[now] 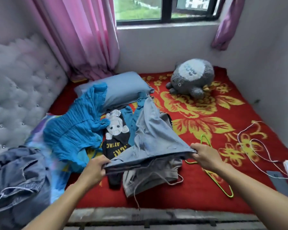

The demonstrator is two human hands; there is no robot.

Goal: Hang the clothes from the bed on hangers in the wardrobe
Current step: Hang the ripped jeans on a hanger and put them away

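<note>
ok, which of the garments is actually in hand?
The pale jeans: the left hand and right hand each grip the waistband. The blue dress, black tee and grey shorts lie loose on the bed.

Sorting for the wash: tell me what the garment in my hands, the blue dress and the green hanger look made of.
The held garment: likely faded light-blue denim, matte, with seams and a stiff waistband between the left hand and right hand. The blue dress: thin crinkled weave, perhaps cotton gauze, with fine ridges. The green hanger: thin wire, apparently brightly coated; core not visible.
</note>
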